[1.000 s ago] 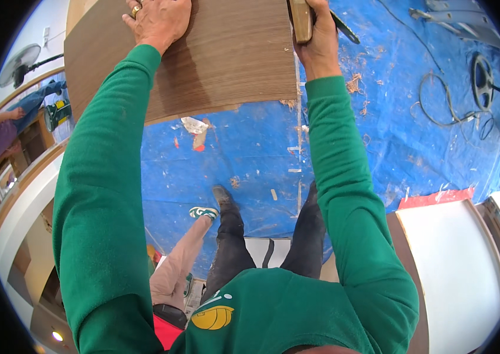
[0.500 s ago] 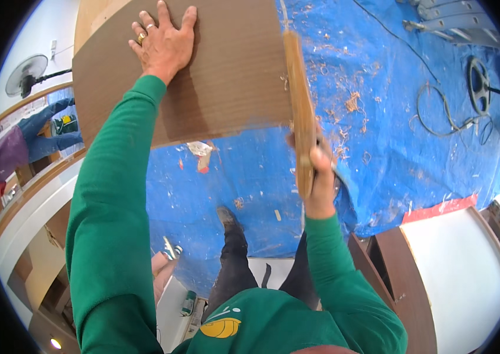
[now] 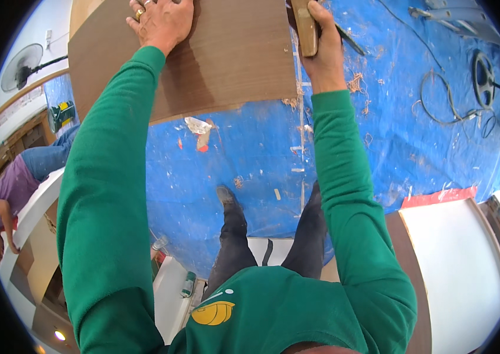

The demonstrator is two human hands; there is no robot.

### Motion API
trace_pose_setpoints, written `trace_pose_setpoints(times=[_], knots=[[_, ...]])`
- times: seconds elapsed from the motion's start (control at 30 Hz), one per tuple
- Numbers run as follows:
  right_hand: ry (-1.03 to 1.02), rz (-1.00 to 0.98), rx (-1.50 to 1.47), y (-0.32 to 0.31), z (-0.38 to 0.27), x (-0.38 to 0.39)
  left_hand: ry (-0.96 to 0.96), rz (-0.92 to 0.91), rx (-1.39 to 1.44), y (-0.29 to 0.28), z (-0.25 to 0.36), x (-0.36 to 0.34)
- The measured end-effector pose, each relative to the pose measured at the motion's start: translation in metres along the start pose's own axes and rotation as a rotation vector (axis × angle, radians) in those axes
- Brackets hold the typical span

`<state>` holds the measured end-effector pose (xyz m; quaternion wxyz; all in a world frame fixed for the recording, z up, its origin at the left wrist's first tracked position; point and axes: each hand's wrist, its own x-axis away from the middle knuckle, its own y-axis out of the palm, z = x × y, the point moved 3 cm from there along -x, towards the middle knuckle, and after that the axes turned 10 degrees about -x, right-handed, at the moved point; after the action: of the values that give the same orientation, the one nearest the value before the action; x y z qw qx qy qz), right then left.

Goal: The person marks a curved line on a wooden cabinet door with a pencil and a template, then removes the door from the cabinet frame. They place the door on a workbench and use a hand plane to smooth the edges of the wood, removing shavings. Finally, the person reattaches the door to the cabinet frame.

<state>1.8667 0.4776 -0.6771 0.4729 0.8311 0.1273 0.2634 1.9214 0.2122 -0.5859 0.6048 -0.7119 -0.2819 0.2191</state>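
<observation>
Wooden plane (image 3: 307,35) is at the right edge of a brown board (image 3: 238,59), its near end a little short of the board's lower right corner and its far end cut off by the top of the view. Whether it touches that edge cannot be told. The right hand (image 3: 328,59) grasps it from the right side, with the thumb against the wood and the other fingers mostly hidden. A dark, narrow bar (image 3: 351,41) juts out to the right beside that hand.

The left hand (image 3: 166,26) grips nothing; it lies palm down on the board, toward the left edge, with rings on its fingers and some fingertips out of view.

Below, a blue sheet (image 3: 197,177) covers the floor. Curly shavings (image 3: 356,85) lie on it to the right of the board, with a few more by the board's lower right corner. A torn white scrap (image 3: 198,125) is just past the board's lower edge. Toward the sheet's right edge are a looped cable (image 3: 460,118) and a dark ring (image 3: 483,79). A red strip (image 3: 438,197) runs along the lower right edge, next to a white panel (image 3: 456,265). Off to the left are a fan (image 3: 25,65) and another person (image 3: 20,183) in a purple shirt.
</observation>
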Motion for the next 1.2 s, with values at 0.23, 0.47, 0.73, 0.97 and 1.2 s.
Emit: trace_pose_setpoints(times=[0.23, 0.47, 0.73, 0.97, 1.2], knots=[[-0.103, 0.158, 0.165, -0.020, 0.009, 0.121, 0.028, 0.004, 0.002, 0.002, 0.007, -0.002], [0.060, 0.205, 0.213, -0.020, 0.010, 0.210, 0.023, 0.124, -0.015, 0.024, -0.014, -0.010], [-0.066, 0.088, 0.220, 0.003, 0.007, 0.011, 0.020, 0.097, -0.016, 0.024, -0.010, -0.007], [-0.107, 0.049, 0.060, 0.016, -0.002, -0.040, 0.042, 0.095, 0.003, 0.026, -0.008, -0.014], [-0.210, -0.022, -0.013, 0.046, -0.004, -0.113, 0.003, 0.008, -0.002, 0.002, 0.001, -0.002]])
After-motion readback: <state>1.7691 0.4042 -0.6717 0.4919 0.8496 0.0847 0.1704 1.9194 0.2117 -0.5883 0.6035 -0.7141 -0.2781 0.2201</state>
